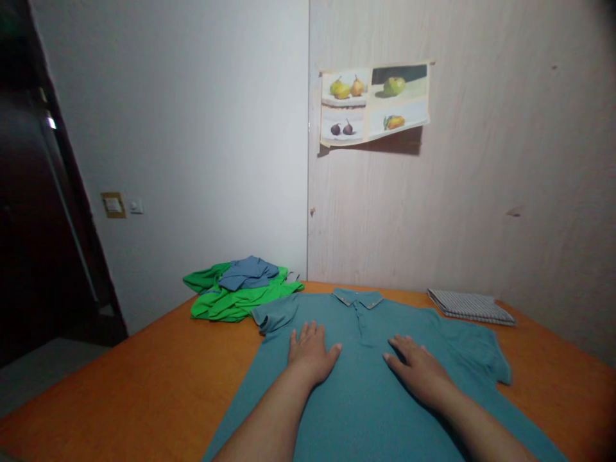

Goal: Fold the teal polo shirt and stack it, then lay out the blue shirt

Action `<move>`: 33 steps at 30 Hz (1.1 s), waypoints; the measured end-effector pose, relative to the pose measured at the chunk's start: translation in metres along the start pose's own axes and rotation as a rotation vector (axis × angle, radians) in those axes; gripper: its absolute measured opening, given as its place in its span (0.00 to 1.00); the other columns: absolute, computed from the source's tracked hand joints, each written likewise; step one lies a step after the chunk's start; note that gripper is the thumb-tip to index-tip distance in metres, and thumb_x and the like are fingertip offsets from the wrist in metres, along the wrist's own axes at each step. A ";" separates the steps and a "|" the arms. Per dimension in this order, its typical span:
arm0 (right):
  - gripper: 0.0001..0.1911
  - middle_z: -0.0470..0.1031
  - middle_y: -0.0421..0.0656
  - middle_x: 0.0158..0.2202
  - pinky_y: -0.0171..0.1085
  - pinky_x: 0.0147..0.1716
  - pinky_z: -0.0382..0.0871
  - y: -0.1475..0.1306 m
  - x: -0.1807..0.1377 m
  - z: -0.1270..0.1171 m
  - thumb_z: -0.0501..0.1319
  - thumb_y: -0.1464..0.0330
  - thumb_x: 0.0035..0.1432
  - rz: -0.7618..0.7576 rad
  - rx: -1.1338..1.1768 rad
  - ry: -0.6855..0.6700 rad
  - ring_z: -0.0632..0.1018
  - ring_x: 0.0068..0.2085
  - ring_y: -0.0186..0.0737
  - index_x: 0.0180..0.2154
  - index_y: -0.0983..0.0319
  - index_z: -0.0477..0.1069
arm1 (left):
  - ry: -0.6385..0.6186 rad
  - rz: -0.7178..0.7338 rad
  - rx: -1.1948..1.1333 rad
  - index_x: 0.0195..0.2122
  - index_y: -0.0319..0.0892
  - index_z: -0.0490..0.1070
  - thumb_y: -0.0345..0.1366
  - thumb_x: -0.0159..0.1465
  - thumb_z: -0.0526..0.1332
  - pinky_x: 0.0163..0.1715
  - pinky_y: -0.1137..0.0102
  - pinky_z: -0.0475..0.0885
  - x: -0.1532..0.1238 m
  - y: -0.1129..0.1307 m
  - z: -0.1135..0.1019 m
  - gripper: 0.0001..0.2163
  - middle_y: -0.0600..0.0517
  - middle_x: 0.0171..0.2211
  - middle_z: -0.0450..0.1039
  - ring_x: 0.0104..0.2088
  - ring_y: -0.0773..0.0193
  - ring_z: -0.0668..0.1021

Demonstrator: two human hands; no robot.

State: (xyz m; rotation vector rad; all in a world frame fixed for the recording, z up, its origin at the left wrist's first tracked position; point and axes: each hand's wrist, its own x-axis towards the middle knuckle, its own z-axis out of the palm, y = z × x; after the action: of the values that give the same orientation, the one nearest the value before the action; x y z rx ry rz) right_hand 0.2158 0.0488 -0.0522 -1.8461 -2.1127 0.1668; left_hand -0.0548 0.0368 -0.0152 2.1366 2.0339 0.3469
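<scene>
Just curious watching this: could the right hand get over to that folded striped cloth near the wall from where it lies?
Probably yes. The right hand lies flat on the teal polo shirt, and nothing stands between it and the striped cloth.

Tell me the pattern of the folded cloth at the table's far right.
The folded cloth has fine grey-and-white stripes, seen in the head view.

The single head-worn camera looks forward and slightly down from the near edge of the table (144, 378), close over it, facing the far wall (481, 212) and its corner.
</scene>
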 end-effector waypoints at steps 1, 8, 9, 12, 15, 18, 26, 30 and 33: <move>0.33 0.61 0.47 0.68 0.52 0.68 0.47 0.001 0.000 0.001 0.50 0.51 0.64 -0.001 0.003 0.002 0.57 0.70 0.51 0.64 0.62 0.66 | 0.002 -0.015 0.002 0.69 0.39 0.56 0.59 0.65 0.44 0.67 0.46 0.42 0.001 -0.003 -0.001 0.38 0.42 0.71 0.48 0.71 0.47 0.50; 0.34 0.62 0.47 0.67 0.53 0.68 0.47 0.008 0.004 0.011 0.50 0.50 0.62 -0.007 0.011 0.019 0.57 0.70 0.52 0.63 0.61 0.67 | 0.062 -0.154 0.007 0.69 0.33 0.54 0.59 0.65 0.47 0.67 0.46 0.45 0.006 -0.017 -0.004 0.39 0.37 0.71 0.48 0.71 0.44 0.50; 0.34 0.62 0.47 0.67 0.53 0.68 0.47 0.008 0.005 0.012 0.50 0.50 0.62 -0.007 0.007 0.020 0.57 0.70 0.52 0.63 0.61 0.67 | 0.071 -0.165 0.009 0.69 0.32 0.54 0.58 0.65 0.47 0.67 0.46 0.45 0.006 -0.019 -0.004 0.39 0.36 0.71 0.48 0.71 0.43 0.50; 0.35 0.62 0.48 0.67 0.53 0.68 0.47 0.009 0.006 0.013 0.49 0.50 0.62 -0.013 -0.009 0.016 0.57 0.70 0.52 0.63 0.62 0.67 | 0.101 -0.147 0.018 0.68 0.31 0.56 0.58 0.65 0.47 0.67 0.47 0.46 0.006 -0.021 -0.002 0.39 0.34 0.70 0.49 0.70 0.42 0.52; 0.35 0.62 0.48 0.67 0.52 0.68 0.47 0.008 0.006 0.012 0.49 0.50 0.63 -0.020 -0.016 0.018 0.57 0.70 0.52 0.63 0.62 0.67 | 0.102 -0.130 0.014 0.67 0.31 0.57 0.58 0.65 0.48 0.67 0.49 0.47 0.006 -0.023 -0.001 0.39 0.34 0.70 0.51 0.70 0.42 0.52; 0.35 0.61 0.47 0.68 0.53 0.68 0.46 0.005 0.006 0.010 0.48 0.50 0.63 -0.015 -0.019 0.017 0.57 0.70 0.52 0.63 0.61 0.66 | 0.097 -0.149 -0.008 0.67 0.31 0.58 0.57 0.65 0.50 0.67 0.50 0.47 0.006 -0.023 -0.002 0.38 0.34 0.70 0.51 0.70 0.43 0.52; 0.34 0.61 0.47 0.68 0.54 0.68 0.47 0.000 0.007 0.011 0.48 0.50 0.63 -0.002 -0.019 0.028 0.58 0.69 0.53 0.63 0.61 0.66 | 0.347 -0.172 -0.295 0.56 0.36 0.71 0.47 0.66 0.56 0.55 0.65 0.66 0.010 -0.023 -0.023 0.24 0.38 0.57 0.73 0.56 0.51 0.74; 0.35 0.61 0.47 0.68 0.55 0.67 0.47 0.000 0.006 0.013 0.47 0.50 0.64 -0.012 -0.041 0.025 0.58 0.69 0.54 0.64 0.62 0.65 | 0.499 -0.152 -0.404 0.44 0.42 0.76 0.44 0.69 0.51 0.42 0.71 0.69 0.018 -0.039 -0.050 0.16 0.48 0.42 0.80 0.43 0.60 0.80; 0.35 0.61 0.48 0.68 0.55 0.67 0.48 -0.001 0.006 0.013 0.47 0.50 0.64 -0.016 -0.049 0.027 0.58 0.69 0.54 0.64 0.62 0.65 | 0.632 -0.177 -0.472 0.39 0.44 0.75 0.43 0.68 0.52 0.39 0.71 0.68 0.024 -0.065 -0.068 0.14 0.51 0.38 0.80 0.40 0.61 0.79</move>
State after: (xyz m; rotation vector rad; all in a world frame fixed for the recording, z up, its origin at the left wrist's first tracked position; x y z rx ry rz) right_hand 0.2099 0.0564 -0.0631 -1.8480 -2.1311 0.0868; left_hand -0.1349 0.0616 0.0328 1.6653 2.1055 1.4577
